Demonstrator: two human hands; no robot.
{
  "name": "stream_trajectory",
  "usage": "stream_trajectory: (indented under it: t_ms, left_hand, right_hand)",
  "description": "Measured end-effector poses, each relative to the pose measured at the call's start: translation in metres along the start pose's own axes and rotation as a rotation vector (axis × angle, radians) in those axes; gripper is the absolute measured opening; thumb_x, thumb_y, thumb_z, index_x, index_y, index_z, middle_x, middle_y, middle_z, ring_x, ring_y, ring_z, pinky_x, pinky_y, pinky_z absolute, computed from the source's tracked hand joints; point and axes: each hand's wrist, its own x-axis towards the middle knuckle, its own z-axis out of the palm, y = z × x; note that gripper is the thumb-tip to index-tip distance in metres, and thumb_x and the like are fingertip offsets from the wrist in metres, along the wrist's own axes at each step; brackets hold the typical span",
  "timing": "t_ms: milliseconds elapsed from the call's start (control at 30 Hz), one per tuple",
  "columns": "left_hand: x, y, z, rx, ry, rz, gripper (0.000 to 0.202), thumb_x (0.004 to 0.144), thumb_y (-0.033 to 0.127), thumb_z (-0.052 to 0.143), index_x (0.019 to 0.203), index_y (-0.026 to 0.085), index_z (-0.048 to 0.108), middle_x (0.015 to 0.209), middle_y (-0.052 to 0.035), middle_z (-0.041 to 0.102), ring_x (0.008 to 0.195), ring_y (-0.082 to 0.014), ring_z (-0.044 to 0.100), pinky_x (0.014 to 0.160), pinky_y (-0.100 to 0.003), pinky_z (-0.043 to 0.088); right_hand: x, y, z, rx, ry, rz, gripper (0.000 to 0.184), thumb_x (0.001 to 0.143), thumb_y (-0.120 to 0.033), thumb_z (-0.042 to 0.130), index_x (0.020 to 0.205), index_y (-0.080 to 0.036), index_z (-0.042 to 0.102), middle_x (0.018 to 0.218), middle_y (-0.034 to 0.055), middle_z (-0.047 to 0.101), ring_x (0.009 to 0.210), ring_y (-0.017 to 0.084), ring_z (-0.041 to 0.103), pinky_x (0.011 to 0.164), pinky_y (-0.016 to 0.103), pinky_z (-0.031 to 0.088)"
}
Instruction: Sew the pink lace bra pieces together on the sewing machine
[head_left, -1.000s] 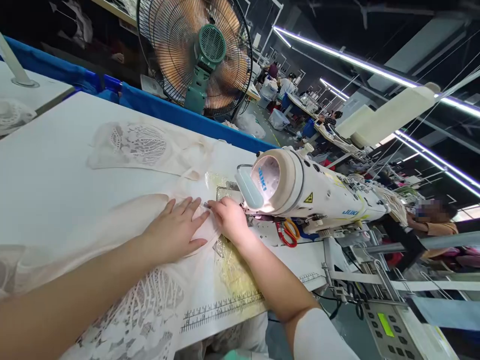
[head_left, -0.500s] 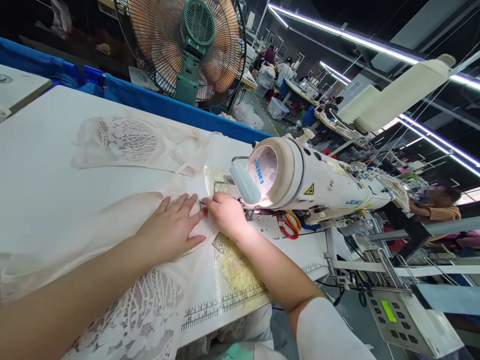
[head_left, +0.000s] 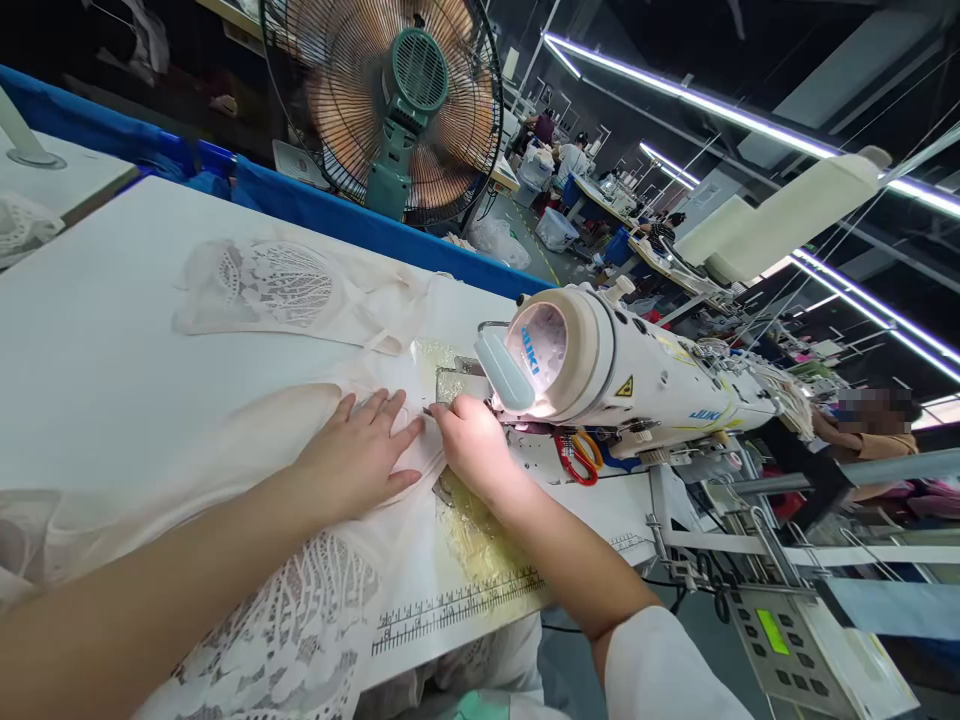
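Note:
My left hand (head_left: 358, 450) lies palm down with spread fingers on a pale sheer lace garment (head_left: 300, 600), which runs across the white table and hangs over its near edge. To its right, my right hand (head_left: 471, 440) is closed beside the needle area of a white sewing machine (head_left: 570, 345). A thin, dark metal tool (head_left: 428, 411) pokes out between its thumb and fingers, pointing left toward my left hand. Most of that tool is hidden in the hand, so its kind is unclear. The machine head covers the needle and presser foot.
Red-handled scissors (head_left: 576, 462) lie under the machine arm. Another lace piece (head_left: 289, 285) rests farther back on the table. A printed ruler (head_left: 457, 605) runs along the front edge. A large fan (head_left: 416, 90) stands behind a blue cloth border; a control panel (head_left: 780, 640) is at right.
The view has shifted slightly, so most nearby things sit a little farther right. Both hands keep nearly the same pose; my left hand stays flat on the fabric and my right stays closed.

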Motion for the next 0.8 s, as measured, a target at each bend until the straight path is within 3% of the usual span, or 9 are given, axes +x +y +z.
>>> stream_trajectory:
  t_ms: [300, 567, 700, 800]
  left_hand:
    - [0.0, -0.001, 0.002, -0.031, 0.032, 0.009, 0.055, 0.086, 0.039, 0.055, 0.136, 0.018, 0.049, 0.151, -0.0197, 0.03, 0.139, -0.0385, 0.027, 0.113, -0.059, 0.021]
    - [0.0, -0.003, 0.004, -0.003, 0.043, 0.012, 0.057, 0.088, 0.041, 0.053, 0.14, 0.019, 0.043, 0.151, -0.0208, 0.029, 0.14, -0.039, 0.025, 0.112, -0.06, 0.022]
    - [0.002, -0.004, 0.01, -0.005, 0.188, 0.089, 0.052, 0.085, 0.038, 0.057, 0.131, 0.013, 0.054, 0.15, -0.0209, 0.032, 0.138, -0.0394, 0.029, 0.113, -0.06, 0.02]
    - [0.006, -0.004, 0.016, 0.008, 0.195, 0.197, 0.053, 0.087, 0.035, 0.049, 0.13, 0.003, 0.052, 0.146, -0.0215, 0.039, 0.136, -0.0355, 0.034, 0.114, -0.051, 0.025]
  right_hand:
    - [0.016, -0.003, 0.001, 0.014, 0.004, -0.049, 0.028, 0.092, -0.013, 0.043, 0.111, -0.017, 0.063, 0.087, 0.0093, 0.057, 0.082, 0.022, 0.055, 0.067, 0.028, 0.04]
    - [-0.011, 0.0, -0.005, -0.017, -0.027, 0.034, 0.027, 0.083, -0.003, 0.042, 0.094, -0.013, 0.065, 0.083, 0.0097, 0.055, 0.073, 0.02, 0.049, 0.064, 0.029, 0.037]
    - [-0.026, -0.004, -0.01, 0.009, -0.017, 0.109, 0.025, 0.087, -0.009, 0.042, 0.099, -0.016, 0.062, 0.082, 0.0082, 0.054, 0.076, 0.021, 0.049, 0.061, 0.027, 0.036]
    - [-0.031, -0.001, -0.01, 0.052, -0.02, 0.152, 0.021, 0.089, -0.013, 0.042, 0.096, -0.017, 0.062, 0.089, 0.0086, 0.055, 0.073, 0.019, 0.049, 0.059, 0.026, 0.036]
